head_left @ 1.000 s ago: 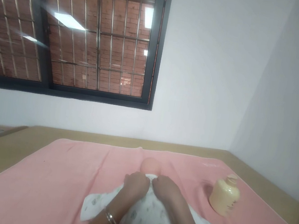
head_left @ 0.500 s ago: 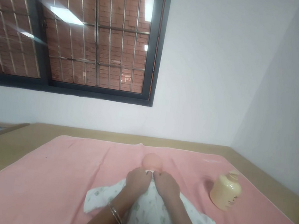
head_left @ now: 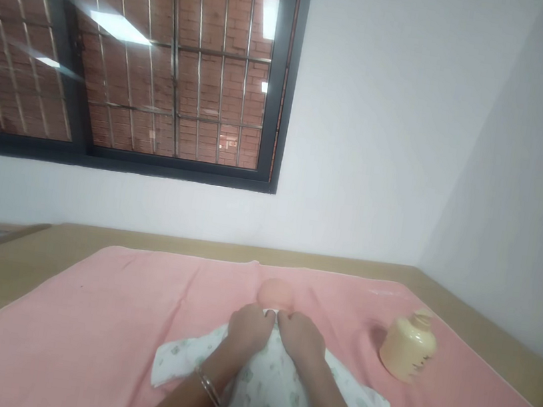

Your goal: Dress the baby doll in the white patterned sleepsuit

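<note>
A white baby garment with a green print (head_left: 270,392) lies spread towards me, its two sleeves reaching out to the left and right. My left hand (head_left: 249,330) is closed on its top edge by the neck. Close beside it, my right hand (head_left: 302,338) pinches the same edge. Just beyond my knuckles shows a round, skin-coloured doll's head (head_left: 276,294); the rest of the doll is hidden by the garment and my hands. A bracelet (head_left: 208,385) circles my left wrist.
A pink mat (head_left: 83,318) covers most of the wooden tabletop (head_left: 184,246). On the mat at the right stands a pale yellow bottle (head_left: 407,347). Behind are a white wall (head_left: 371,143) and a dark-framed window (head_left: 275,96) with bars.
</note>
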A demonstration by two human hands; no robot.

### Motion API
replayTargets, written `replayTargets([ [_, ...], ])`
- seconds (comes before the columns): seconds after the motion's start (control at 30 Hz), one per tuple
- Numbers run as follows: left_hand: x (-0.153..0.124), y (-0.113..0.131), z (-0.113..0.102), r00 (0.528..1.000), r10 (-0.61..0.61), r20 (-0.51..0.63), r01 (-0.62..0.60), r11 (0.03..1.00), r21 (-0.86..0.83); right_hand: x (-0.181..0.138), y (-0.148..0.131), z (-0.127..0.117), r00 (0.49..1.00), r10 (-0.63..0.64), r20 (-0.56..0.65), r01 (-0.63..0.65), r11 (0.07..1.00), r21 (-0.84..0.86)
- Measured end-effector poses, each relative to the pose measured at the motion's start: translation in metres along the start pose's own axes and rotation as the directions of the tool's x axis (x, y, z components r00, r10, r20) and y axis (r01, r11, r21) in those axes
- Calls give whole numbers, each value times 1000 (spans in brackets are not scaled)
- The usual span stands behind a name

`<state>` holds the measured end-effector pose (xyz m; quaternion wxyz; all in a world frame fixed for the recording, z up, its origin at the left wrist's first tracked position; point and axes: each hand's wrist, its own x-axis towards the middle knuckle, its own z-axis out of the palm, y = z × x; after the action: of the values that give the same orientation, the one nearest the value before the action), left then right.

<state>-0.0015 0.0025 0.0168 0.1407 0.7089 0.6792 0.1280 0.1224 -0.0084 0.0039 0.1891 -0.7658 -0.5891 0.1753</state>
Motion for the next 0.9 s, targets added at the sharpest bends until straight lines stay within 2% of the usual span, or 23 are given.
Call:
replayTargets([
  [0.33, 6, -6, 8, 998, 44, -45, -46, 999, -29, 0, -1, -2, 1000, -4, 13, 4, 1000, -8],
  [0.9, 6, -5, 6, 999, 33, -24, -34, 999, -8, 1, 0, -1, 1000, -8, 18, 9, 999, -30],
])
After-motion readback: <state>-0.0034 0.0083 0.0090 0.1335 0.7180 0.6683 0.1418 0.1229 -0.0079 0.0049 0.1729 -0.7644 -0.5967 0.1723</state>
